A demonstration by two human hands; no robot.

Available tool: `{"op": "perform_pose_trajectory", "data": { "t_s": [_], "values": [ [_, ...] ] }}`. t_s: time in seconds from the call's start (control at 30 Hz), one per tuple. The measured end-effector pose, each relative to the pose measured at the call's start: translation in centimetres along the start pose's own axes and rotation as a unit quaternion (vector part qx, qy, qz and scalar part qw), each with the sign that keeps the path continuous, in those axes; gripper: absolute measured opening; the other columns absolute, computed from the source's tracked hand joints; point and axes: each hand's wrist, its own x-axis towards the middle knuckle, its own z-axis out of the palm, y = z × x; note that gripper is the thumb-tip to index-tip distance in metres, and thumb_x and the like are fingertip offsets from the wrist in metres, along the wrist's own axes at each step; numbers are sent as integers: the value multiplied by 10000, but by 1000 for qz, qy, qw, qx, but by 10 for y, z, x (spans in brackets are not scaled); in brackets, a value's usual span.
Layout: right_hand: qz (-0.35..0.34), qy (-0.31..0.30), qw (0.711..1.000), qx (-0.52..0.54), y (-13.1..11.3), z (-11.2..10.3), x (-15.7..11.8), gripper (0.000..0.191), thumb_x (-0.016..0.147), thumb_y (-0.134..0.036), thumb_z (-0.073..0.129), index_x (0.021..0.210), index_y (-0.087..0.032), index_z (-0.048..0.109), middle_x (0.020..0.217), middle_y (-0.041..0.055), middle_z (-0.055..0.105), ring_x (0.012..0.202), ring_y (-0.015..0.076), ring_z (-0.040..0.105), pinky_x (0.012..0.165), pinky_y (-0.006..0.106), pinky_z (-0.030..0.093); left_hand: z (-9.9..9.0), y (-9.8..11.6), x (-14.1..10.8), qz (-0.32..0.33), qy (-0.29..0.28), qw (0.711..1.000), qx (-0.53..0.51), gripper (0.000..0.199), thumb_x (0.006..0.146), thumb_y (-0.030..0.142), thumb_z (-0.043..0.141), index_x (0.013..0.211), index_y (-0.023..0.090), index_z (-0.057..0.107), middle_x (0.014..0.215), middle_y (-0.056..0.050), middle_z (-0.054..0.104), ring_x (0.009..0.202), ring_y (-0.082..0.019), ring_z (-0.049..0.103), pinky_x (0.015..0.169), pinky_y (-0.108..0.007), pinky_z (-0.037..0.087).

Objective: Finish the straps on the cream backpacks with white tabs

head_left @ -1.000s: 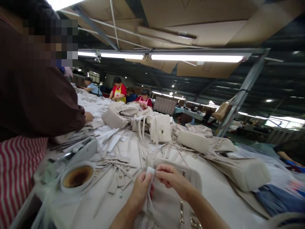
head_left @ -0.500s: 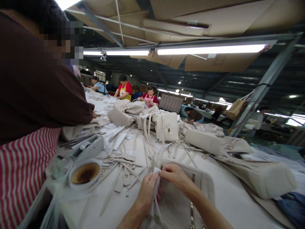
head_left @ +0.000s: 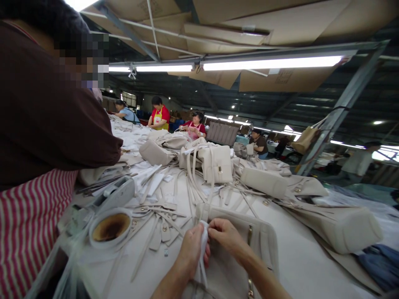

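My left hand (head_left: 192,249) is closed round a folded white wrap (head_left: 203,243), thin and paper-like, with narrow pale ends hanging below the fingers. Thumb and forefinger of my right hand (head_left: 225,236) are pinched together at the right edge of this wrap, near its top. Both hands are above a beige handbag (head_left: 269,241) lying flat on the table, with gold zips on its right part. Its strap end (head_left: 203,211) shows just beyond my fingers. What lies inside the wrap is hidden.
Loose beige straps (head_left: 162,226) with metal fittings lie left of the bag. Beside them stand a white bowl of brown liquid (head_left: 111,227) and a grey device (head_left: 116,193). More beige handbags (head_left: 218,164) are piled beyond. A co-worker in a dark sleeve (head_left: 62,120) stands close at left.
The right fingertips have shifted slightly from the top of the white wrap to its right edge, and the strap end beyond shows more plainly. The view has turned a little.
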Motion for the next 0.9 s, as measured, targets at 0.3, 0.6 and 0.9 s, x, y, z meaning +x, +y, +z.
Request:
{"op": "perform_pose_trajectory", "data": {
  "t_s": [0.3, 0.6, 0.9],
  "values": [
    [5, 24, 999, -42, 4, -2, 4, 70, 666, -192, 587, 600, -175, 571, 501, -53, 497, 492, 94, 390, 471, 215, 261, 1, -3, 0, 22, -7, 999, 25, 683, 688, 838, 340, 653, 182, 524, 418, 5, 513, 297, -104, 412, 301, -218, 295],
    [-8, 81, 993, -84, -1, 4, 5, 148, 657, -224, 584, 527, -194, 520, 514, -51, 443, 560, 125, 414, 527, 240, 282, -2, -9, 5, 27, -3, 997, 67, 672, 708, 850, 305, 651, 209, 496, 406, -12, 532, 300, -144, 474, 296, -234, 334],
    [30, 130, 987, -85, 2, 21, 5, 65, 696, -214, 520, 633, -209, 531, 535, -27, 531, 515, 144, 483, 498, 250, 314, -4, -12, 7, 66, 7, 995, 70, 631, 727, 827, 334, 627, 223, 489, 416, -16, 542, 318, -163, 493, 309, -260, 347]
  ]
}}
